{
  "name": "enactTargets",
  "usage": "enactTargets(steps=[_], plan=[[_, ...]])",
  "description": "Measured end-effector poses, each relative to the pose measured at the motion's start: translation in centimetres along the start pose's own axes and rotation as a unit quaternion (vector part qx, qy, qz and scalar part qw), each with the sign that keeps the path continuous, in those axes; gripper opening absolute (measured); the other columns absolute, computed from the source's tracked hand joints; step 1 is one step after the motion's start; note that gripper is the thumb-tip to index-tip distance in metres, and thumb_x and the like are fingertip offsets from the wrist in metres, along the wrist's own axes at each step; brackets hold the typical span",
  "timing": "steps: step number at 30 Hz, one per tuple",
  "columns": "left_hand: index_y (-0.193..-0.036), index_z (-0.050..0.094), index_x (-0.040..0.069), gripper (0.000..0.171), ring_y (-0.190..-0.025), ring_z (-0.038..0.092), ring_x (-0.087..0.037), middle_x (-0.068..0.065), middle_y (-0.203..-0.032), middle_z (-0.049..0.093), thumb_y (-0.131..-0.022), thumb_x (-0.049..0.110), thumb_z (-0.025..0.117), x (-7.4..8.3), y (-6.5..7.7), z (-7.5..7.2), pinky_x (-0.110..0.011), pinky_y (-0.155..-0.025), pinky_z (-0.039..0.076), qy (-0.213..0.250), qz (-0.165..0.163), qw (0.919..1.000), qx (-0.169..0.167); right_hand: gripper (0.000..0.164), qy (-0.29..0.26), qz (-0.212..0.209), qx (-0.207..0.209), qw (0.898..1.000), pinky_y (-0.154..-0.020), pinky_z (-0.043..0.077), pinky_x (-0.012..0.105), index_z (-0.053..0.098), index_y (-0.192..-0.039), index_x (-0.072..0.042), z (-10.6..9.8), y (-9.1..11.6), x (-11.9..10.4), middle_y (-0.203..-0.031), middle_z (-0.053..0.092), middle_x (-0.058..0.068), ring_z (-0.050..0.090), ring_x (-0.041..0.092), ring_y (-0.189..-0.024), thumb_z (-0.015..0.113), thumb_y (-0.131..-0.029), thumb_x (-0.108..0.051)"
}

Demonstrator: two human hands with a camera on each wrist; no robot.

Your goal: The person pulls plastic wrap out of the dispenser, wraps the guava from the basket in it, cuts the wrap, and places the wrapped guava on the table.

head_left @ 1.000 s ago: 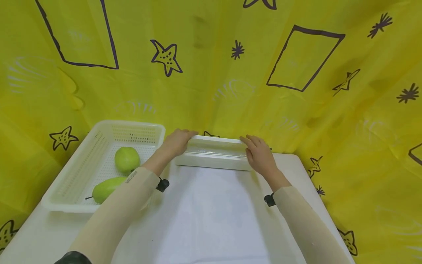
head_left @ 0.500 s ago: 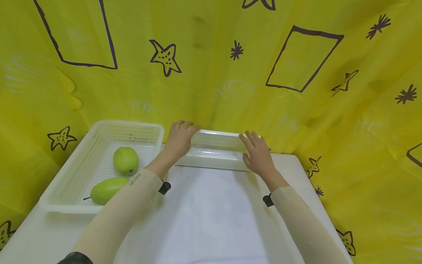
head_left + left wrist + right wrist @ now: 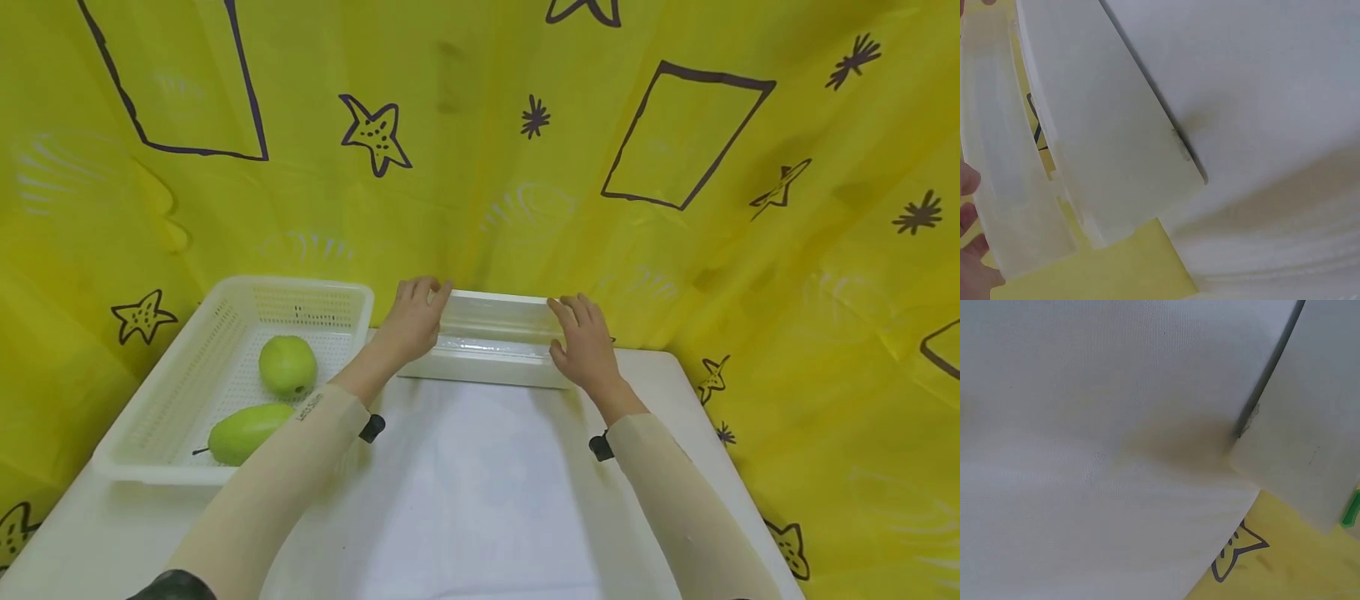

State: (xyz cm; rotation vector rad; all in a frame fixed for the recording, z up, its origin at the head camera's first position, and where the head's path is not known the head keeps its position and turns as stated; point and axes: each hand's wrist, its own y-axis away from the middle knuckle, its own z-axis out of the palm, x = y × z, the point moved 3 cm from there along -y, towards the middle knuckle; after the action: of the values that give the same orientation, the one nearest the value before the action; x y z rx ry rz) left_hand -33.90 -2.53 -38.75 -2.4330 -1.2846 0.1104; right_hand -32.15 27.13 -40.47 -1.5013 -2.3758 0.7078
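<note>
A long white cling film dispenser [image 3: 487,367] lies at the table's far edge, its hinged translucent lid [image 3: 498,308] swung up. Shiny clear film [image 3: 487,342] shows inside the body. My left hand [image 3: 412,323] grips the lid's left end, fingers bent over its top edge. At the other end my right hand [image 3: 588,348] holds the lid's right corner, fingertips on the edge and thumb lower in front. The left wrist view has fingertips [image 3: 969,181] along the rim of the lid [image 3: 1016,156]. Only the body's end [image 3: 1310,412] fills the right wrist view's corner; the right hand is outside it.
Left of the dispenser stands a white perforated basket [image 3: 150,417] with a round green fruit [image 3: 288,367] and a long green fruit with a stem [image 3: 247,433]. A white cloth [image 3: 480,500] covers the table. Directly behind hangs a yellow patterned curtain [image 3: 480,208].
The lid has tilted further up and back, opening the dispenser wider. My left hand has moved up and bent its fingers over the lid's end. The right hand has risen slightly with the lid.
</note>
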Motion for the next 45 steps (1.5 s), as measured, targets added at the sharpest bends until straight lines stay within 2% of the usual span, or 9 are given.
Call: enactTargets(steps=[4,8,14,20,25,31,38,41,45], plan=[[-0.146,0.043,0.001,0.052,-0.13,0.042,-0.047,-0.024,-0.134,0.049,-0.095,0.002,0.051,-0.1,0.0,-0.3,-0.06,-0.116,0.028,0.012,0.016,0.9995,0.023,0.066,-0.009,0.013,-0.018,1.0,-0.117,0.024,0.059,0.045,-0.145,-0.004,0.2,-0.2,-0.1,-0.144,0.045,0.022,0.031,0.048,-0.14,0.067,-0.083,-0.006],[-0.143,0.046,-0.002,0.049,-0.135,0.041,-0.047,-0.025,-0.142,0.05,-0.096,0.004,0.052,0.0,0.0,-0.2,-0.054,-0.119,0.026,-0.003,0.028,0.9995,0.017,0.065,-0.013,0.026,-0.035,0.999,-0.117,0.023,0.063,0.043,-0.145,-0.002,0.3,-0.1,0.1,-0.148,0.041,0.023,0.028,0.049,-0.142,0.064,-0.084,-0.008],[-0.152,0.039,0.006,0.054,-0.145,0.025,-0.052,-0.026,-0.157,0.033,-0.099,0.01,0.052,0.0,0.2,0.1,-0.058,-0.119,0.023,0.002,0.007,0.9994,-0.035,0.065,-0.003,0.032,-0.053,0.998,-0.116,0.022,0.065,0.042,-0.146,-0.002,0.6,-0.7,0.3,-0.152,0.038,0.022,0.027,0.047,-0.144,0.064,-0.085,-0.011],[-0.157,0.03,0.009,0.058,-0.149,0.009,-0.05,-0.024,-0.164,0.013,-0.102,0.016,0.048,-0.2,0.4,0.5,-0.06,-0.118,0.023,-0.008,-0.023,0.9943,-0.104,0.067,0.004,0.039,-0.074,0.997,-0.117,0.02,0.064,0.039,-0.149,-0.003,1.4,-1.4,0.5,-0.157,0.034,0.021,0.024,0.045,-0.146,0.062,-0.089,-0.018],[-0.158,0.027,0.009,0.059,-0.15,0.009,-0.048,-0.023,-0.165,0.01,-0.104,0.024,0.047,-0.3,0.4,1.0,-0.061,-0.119,0.019,0.0,-0.046,0.989,-0.141,0.066,0.0,0.055,-0.107,0.993,-0.117,0.018,0.065,0.037,-0.152,-0.003,1.7,-1.5,0.4,-0.162,0.025,0.021,0.017,0.045,-0.149,0.06,-0.095,-0.029],[-0.16,0.021,0.011,0.064,-0.15,0.012,-0.045,-0.02,-0.165,0.013,-0.106,0.038,0.043,-0.3,0.6,2.3,-0.059,-0.12,0.016,0.006,-0.078,0.9753,-0.206,0.072,-0.002,0.08,-0.175,0.981,-0.118,0.012,0.066,0.029,-0.157,-0.008,1.9,-1.6,0.4,-0.166,0.007,0.019,0.003,0.042,-0.152,0.054,-0.1,-0.045],[-0.157,0.028,0.009,0.064,-0.15,0.012,-0.047,-0.021,-0.164,0.019,-0.106,0.044,0.042,0.0,1.3,3.3,-0.06,-0.12,0.019,0.02,-0.087,0.9728,-0.214,0.072,-0.013,0.102,-0.219,0.97,-0.116,0.009,0.071,0.023,-0.159,-0.011,2.4,-1.6,0.7,-0.167,-0.002,0.017,0.002,0.044,-0.152,0.045,-0.103,-0.049],[-0.157,0.029,0.01,0.064,-0.15,0.011,-0.046,-0.021,-0.164,0.018,-0.105,0.045,0.042,0.0,1.6,3.5,-0.06,-0.12,0.018,0.02,-0.091,0.9727,-0.212,0.071,-0.031,0.106,-0.225,0.968,-0.115,0.008,0.072,0.023,-0.159,-0.012,2.4,-1.7,0.6,-0.167,-0.003,0.017,0.001,0.044,-0.152,0.044,-0.103,-0.05],[-0.157,0.029,0.01,0.064,-0.15,0.014,-0.046,-0.02,-0.164,0.02,-0.105,0.046,0.042,0.0,1.8,3.4,-0.059,-0.12,0.019,0.024,-0.095,0.9735,-0.206,0.069,-0.044,0.099,-0.217,0.97,-0.115,0.008,0.072,0.024,-0.159,-0.012,2.2,-1.8,0.3,-0.167,-0.003,0.019,0.001,0.044,-0.151,0.045,-0.103,-0.048]])
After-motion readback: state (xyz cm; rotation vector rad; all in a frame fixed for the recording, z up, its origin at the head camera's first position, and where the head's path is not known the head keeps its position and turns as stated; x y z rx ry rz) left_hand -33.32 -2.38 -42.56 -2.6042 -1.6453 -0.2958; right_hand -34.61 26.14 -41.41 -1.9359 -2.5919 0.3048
